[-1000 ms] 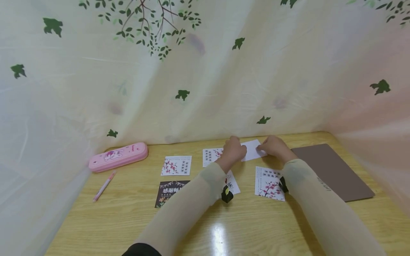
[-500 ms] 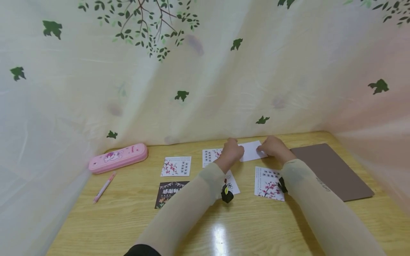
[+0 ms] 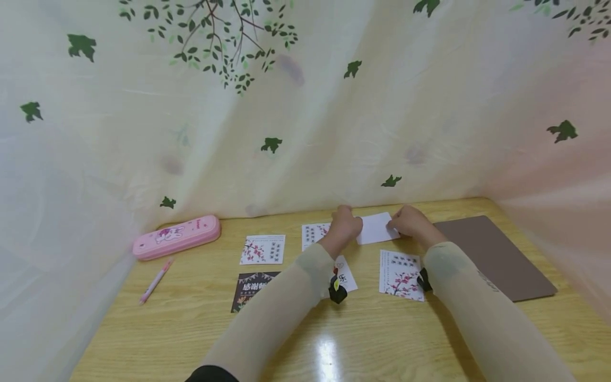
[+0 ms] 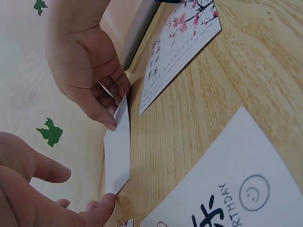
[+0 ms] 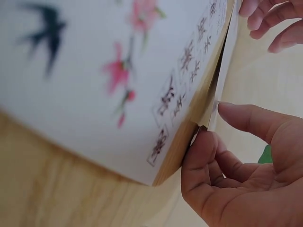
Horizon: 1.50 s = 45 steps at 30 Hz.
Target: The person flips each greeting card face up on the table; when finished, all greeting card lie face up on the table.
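Note:
A blank-faced white card (image 3: 374,230) lies at the back of the wooden table, its right edge lifted. My right hand (image 3: 413,225) pinches that edge between thumb and bent forefinger, clearest in the right wrist view. My left hand (image 3: 341,229) is at the card's other end. In the left wrist view its thumb (image 4: 100,212) touches the near corner, while the other fingers stay apart from it. A blossom-printed card (image 3: 402,276) lies below the right hand. Another blossom card (image 3: 312,234) is partly hidden behind the left hand, and a smiley-face card (image 3: 347,275) shows beside the left wrist.
At left are a further blossom card (image 3: 262,249), a black greeting card (image 3: 249,289) partly under the left sleeve, a pink pencil case (image 3: 176,237) and a pen (image 3: 156,281). A flat grey-brown board (image 3: 496,257) lies at right. A printed curtain (image 3: 305,122) hangs behind the table.
The white card has turned slightly and shifted a little towards me. My left hand has moved slightly left. The right hand keeps its grip on the card's edge.

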### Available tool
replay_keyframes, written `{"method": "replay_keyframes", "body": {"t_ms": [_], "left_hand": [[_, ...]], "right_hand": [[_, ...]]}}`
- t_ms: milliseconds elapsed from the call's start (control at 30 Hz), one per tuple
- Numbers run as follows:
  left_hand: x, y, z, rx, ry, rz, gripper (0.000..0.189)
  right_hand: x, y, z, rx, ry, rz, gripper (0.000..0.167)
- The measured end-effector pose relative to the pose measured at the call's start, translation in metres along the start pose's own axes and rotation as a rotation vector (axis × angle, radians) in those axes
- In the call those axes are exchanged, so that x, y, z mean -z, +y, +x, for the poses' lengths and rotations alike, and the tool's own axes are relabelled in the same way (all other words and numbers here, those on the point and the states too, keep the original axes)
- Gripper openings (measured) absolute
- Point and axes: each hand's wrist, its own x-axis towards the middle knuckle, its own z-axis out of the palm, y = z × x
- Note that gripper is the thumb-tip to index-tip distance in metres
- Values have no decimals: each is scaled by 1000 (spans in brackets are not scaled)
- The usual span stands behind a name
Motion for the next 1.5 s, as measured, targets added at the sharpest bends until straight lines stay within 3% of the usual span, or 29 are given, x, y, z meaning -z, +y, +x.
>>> {"method": "replay_keyframes", "body": {"t_ms": [133,367,633,800,1133,1500], "left_hand": [[1,-1,-1,1,18,-40,52],[6,-4,-3,-11,45,-109,51],[9,-7,0,-14,60,-149,47],[9,-10,3,6,30,-154,47],[12,-11,4,25,3,-173,46],[21,-12,5,28,-28,-324,50]], "right_hand": [[-2,2,-2,-2,1,18,23],[-1,5,-2,14,-18,109,22],[0,12,0,42,-33,201,36],[3,15,-4,77,-55,283,33],[5,16,-5,57,-42,308,44],[10,8,-13,77,-15,296,39]]}}
